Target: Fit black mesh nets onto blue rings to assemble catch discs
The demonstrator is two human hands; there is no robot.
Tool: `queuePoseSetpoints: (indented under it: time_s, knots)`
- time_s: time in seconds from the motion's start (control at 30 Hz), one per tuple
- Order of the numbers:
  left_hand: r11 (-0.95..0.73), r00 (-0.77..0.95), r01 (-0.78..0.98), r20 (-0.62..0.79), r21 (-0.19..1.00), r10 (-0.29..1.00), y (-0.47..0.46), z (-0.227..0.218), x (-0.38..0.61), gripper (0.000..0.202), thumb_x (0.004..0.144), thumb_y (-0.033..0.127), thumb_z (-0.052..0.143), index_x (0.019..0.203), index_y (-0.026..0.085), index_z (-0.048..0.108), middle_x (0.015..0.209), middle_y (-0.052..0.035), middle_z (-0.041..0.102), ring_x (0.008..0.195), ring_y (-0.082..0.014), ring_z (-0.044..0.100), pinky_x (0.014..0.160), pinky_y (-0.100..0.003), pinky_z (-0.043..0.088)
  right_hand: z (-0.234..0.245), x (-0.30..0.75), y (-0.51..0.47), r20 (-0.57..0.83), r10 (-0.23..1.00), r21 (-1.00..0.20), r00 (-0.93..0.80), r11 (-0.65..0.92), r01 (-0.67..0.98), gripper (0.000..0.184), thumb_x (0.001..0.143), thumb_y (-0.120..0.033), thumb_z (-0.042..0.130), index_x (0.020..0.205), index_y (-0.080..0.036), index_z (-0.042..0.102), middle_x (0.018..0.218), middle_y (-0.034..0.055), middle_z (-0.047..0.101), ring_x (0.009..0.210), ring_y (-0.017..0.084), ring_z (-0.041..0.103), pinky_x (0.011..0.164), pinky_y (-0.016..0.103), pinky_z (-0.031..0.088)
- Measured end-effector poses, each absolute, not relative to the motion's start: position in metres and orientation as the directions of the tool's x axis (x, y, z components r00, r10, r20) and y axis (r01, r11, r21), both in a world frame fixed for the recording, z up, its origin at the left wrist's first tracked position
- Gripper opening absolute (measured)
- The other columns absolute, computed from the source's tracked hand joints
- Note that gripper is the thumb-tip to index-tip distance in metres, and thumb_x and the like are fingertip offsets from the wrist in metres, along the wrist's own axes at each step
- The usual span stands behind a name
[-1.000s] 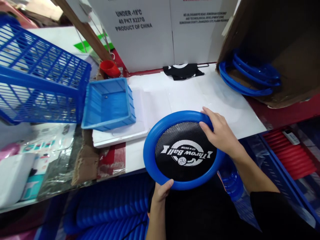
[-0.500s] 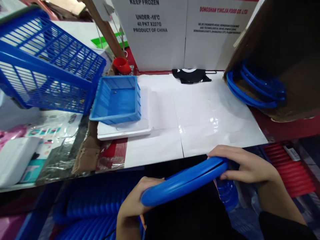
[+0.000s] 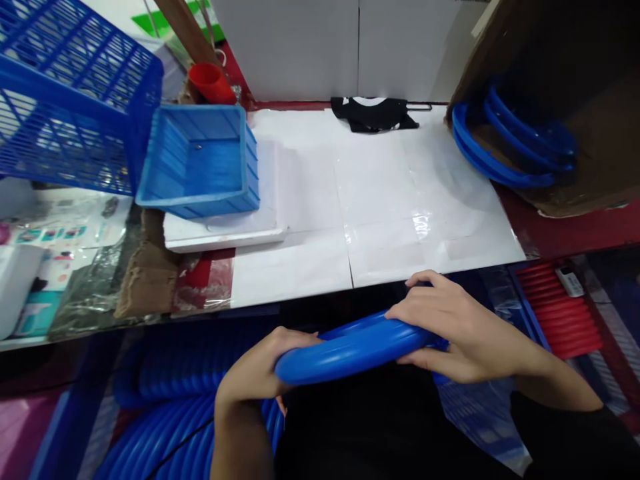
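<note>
A thick, glossy blue plastic ring [image 3: 350, 357], seen nearly edge-on, is held between my two hands in front of my body, below the table's front edge. My left hand [image 3: 265, 367] is wrapped around its left end, with the fingers partly hidden behind it. On the other end, my right hand [image 3: 445, 327] grips with the thumb below and the fingers over the top, the index finger lifted a little. Similar blue curved pieces [image 3: 505, 163] lie in an open cardboard box [image 3: 595, 167] at the right.
The table [image 3: 385, 200] is covered in white sheeting. A blue tray [image 3: 200, 203] sits on a white slab [image 3: 225, 240] at the left, beside a blue basket [image 3: 65, 120] and red cup [image 3: 213, 83]. Ribbed blue coils [image 3: 165, 427] and red ones [image 3: 565, 313] lie below table level.
My right hand has shifted left along the ring, covering where a dark slit showed. The ring is tilted less. The table scene has moved up and left in view.
</note>
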State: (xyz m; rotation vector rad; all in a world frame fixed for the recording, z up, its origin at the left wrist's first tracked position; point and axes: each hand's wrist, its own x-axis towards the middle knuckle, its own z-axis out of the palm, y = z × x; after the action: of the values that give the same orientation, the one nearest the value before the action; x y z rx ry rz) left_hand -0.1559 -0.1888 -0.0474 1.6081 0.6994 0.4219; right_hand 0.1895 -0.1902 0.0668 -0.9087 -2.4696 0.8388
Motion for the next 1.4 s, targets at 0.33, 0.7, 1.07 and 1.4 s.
queuePoseSetpoints:
  time_s: [0.33,0.7,1.07,1.4]
  knots:
    - [-0.204,0.631,0.320,-0.047,0.925,0.775,-0.192,-0.038,-0.148,0.046,0.077,0.024,0.087,0.123,0.026,0.085,0.112,-0.0088,0.086,0.097,-0.0306,0.085,0.087,-0.033,0.068,0.059,0.191,-0.204,0.138,0.706,-0.593,-0.694,0.621,0.513,0.025,0.107,-0.033,0.066,0.127,-0.019,0.061,0.110,0.0064,0.082,0.094,0.021,0.076,0.113,0.050,0.043]
    - [-0.625,0.610,0.425,0.304,0.654,0.732,-0.216,0.008,-0.084,0.035,0.107,0.033,0.063,0.136,0.018,0.074,0.123,-0.0145,0.083,0.108,-0.0302,0.082,0.104,-0.043,0.065,0.048,0.180,-0.212,0.213,0.685,-0.455,-0.697,0.701,0.549,0.019,0.109,-0.028,0.059,0.124,-0.018,0.063,0.109,0.0095,0.084,0.086,0.022,0.076,0.094,0.046,0.045]
    - [-0.440,0.284,0.102,0.398,0.892,0.872,-0.223,-0.049,-0.189,0.040,0.100,0.048,0.075,0.131,0.024,0.078,0.105,-0.0094,0.084,0.098,-0.0298,0.081,0.103,-0.046,0.065,0.036,0.197,-0.194,0.123,0.707,-0.617,-0.696,0.604,0.505,0.052,0.098,-0.035,0.075,0.145,-0.020,0.059,0.130,0.0134,0.078,0.118,0.027,0.075,0.101,0.044,0.059]
    - [-0.533,0.624,0.250,0.287,0.808,0.727,-0.199,-0.012,-0.155,0.053,0.094,0.038,0.083,0.145,0.026,0.071,0.119,-0.0145,0.082,0.108,-0.0302,0.079,0.096,-0.040,0.065,0.028,0.189,-0.195,0.165,0.684,-0.598,-0.711,0.643,0.479,0.029,0.099,-0.031,0.071,0.126,-0.019,0.070,0.109,0.0087,0.083,0.090,0.021,0.079,0.082,0.031,0.061]
